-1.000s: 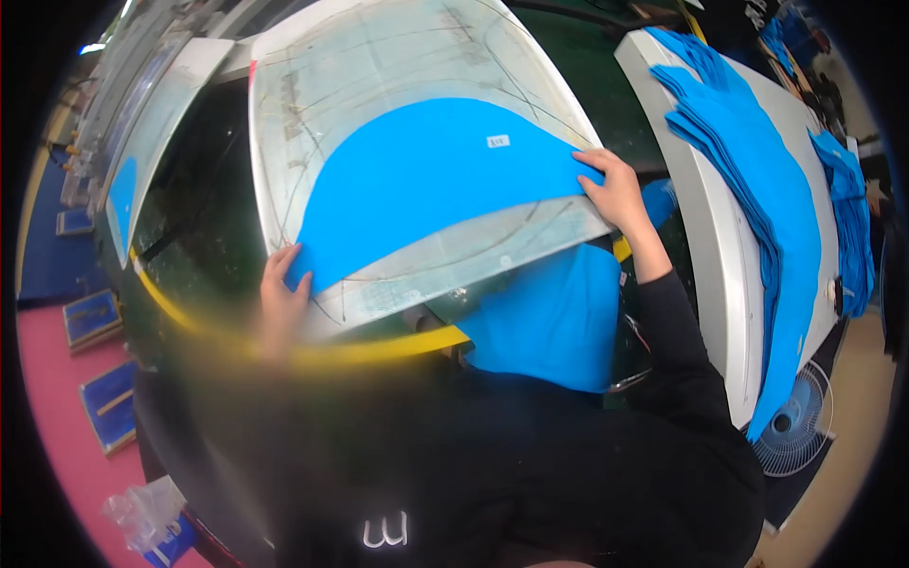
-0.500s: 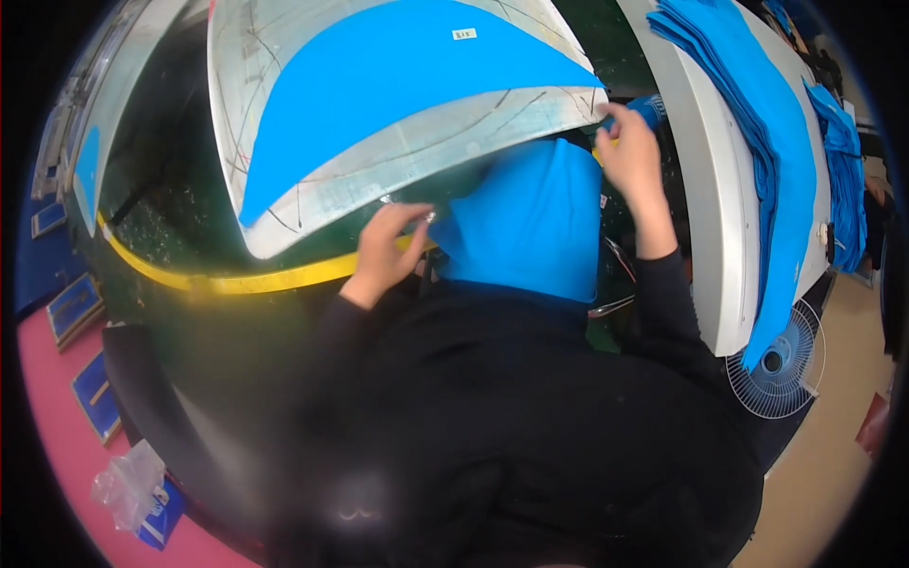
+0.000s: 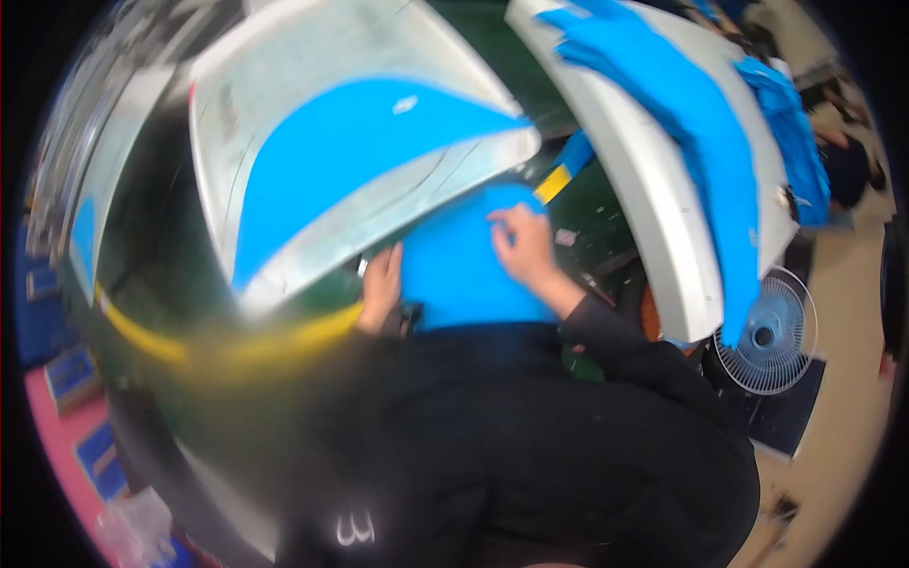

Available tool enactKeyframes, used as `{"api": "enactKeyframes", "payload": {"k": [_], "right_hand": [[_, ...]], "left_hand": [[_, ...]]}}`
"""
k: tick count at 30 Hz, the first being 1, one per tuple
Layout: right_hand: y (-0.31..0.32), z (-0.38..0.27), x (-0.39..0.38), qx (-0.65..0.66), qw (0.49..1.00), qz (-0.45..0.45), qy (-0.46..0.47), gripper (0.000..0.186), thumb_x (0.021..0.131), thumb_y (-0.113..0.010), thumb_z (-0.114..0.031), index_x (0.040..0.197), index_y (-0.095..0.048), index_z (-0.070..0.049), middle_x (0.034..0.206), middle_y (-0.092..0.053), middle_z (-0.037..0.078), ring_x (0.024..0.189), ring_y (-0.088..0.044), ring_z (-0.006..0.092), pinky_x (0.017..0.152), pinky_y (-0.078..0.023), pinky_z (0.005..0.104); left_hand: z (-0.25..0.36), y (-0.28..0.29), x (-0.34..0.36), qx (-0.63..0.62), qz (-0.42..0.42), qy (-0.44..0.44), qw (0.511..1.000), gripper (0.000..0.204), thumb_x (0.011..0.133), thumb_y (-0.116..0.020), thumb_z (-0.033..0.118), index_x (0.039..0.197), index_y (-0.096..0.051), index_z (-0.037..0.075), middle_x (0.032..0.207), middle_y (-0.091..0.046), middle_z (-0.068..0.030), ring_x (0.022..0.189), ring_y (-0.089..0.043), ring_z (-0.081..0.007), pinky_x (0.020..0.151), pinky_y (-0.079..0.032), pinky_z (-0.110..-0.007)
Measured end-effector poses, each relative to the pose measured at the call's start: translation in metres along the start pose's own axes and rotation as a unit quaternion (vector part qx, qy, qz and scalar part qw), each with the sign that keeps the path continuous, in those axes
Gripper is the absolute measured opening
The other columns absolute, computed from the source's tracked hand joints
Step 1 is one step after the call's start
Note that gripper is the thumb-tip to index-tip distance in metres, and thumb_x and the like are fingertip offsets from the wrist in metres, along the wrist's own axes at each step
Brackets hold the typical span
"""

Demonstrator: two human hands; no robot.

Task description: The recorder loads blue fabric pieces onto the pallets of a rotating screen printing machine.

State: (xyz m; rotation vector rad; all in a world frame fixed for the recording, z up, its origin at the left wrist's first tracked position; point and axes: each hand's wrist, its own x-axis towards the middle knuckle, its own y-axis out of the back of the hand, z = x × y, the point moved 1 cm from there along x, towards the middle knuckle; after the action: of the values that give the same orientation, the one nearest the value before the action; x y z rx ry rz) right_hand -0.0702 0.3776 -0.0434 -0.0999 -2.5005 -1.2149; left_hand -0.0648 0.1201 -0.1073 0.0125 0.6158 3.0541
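A piece of blue cloth lies spread just in front of my body, its surface fairly smooth. My left hand is at the cloth's left edge, fingers close together and seemingly pinching that edge, though blur softens the detail. Over the right part of the cloth is my right hand, its fingers partly bent and apart, with nothing seen between them. Beyond both hands, a large curved blue cloth piece with a small pale label lies on a white, line-marked board.
A yellow strip curves along the left. On the right, a white curved-edge board carries a stack of blue cloth. A fan stands beyond it. Trays and a clear plastic bag are at lower left.
The whole view has shifted. My right hand has come from the cloth's far right corner to above its right part. My left hand has closed in on the left edge, and the cloth looks flatter.
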Motion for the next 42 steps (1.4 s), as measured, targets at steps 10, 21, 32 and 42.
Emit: {"api": "enactKeyframes", "payload": {"k": [10,21,32,42], "right_hand": [[0.021,-0.083,-0.039,0.133,0.987,-0.085,-0.004,0.064,0.066,-0.074,-0.021,0.125,-0.049,-0.011,0.116,-0.053,0.014,0.104,-0.052,0.0344,0.085,-0.041,0.0445],[0.125,0.012,-0.060,-0.116,0.981,0.138,-0.073,0.022,0.066,-0.065,-0.008,0.088,-0.063,-0.009,0.074,-0.060,0.010,0.069,-0.058,0.0286,0.067,-0.046,0.0373],[0.109,-0.031,-0.013,-0.019,0.999,0.049,0.003,0.016,0.063,-0.061,-0.003,0.072,-0.049,-0.005,0.081,-0.053,0.011,0.078,-0.054,0.0300,0.068,-0.043,0.0354],[0.098,-0.073,0.027,0.097,0.991,-0.085,-0.037,0.011,0.065,-0.058,-0.002,0.067,-0.047,0.000,0.054,-0.045,0.013,0.049,-0.045,0.0219,0.050,-0.038,0.0324]], "left_hand": [[0.145,0.005,-0.024,-0.437,-0.187,0.134,0.870,0.023,0.096,-0.048,0.023,0.109,-0.049,0.004,0.102,-0.059,-0.0071,0.090,-0.059,-0.0137,0.081,-0.048,-0.028],[0.174,0.050,-0.035,-0.507,-0.084,0.090,0.853,0.025,0.097,-0.045,0.030,0.106,-0.052,0.008,0.100,-0.059,-0.0071,0.090,-0.060,-0.0162,0.077,-0.051,-0.032],[0.176,0.144,-0.030,-0.553,0.112,0.082,0.821,0.038,0.096,-0.045,0.038,0.112,-0.055,0.005,0.109,-0.061,-0.0111,0.096,-0.060,-0.0230,0.084,-0.050,-0.038],[0.108,0.211,-0.034,-0.627,0.172,0.063,0.758,0.037,0.093,-0.050,0.039,0.094,-0.062,0.004,0.094,-0.066,-0.0113,0.086,-0.063,-0.0240,0.081,-0.051,-0.038]]}}
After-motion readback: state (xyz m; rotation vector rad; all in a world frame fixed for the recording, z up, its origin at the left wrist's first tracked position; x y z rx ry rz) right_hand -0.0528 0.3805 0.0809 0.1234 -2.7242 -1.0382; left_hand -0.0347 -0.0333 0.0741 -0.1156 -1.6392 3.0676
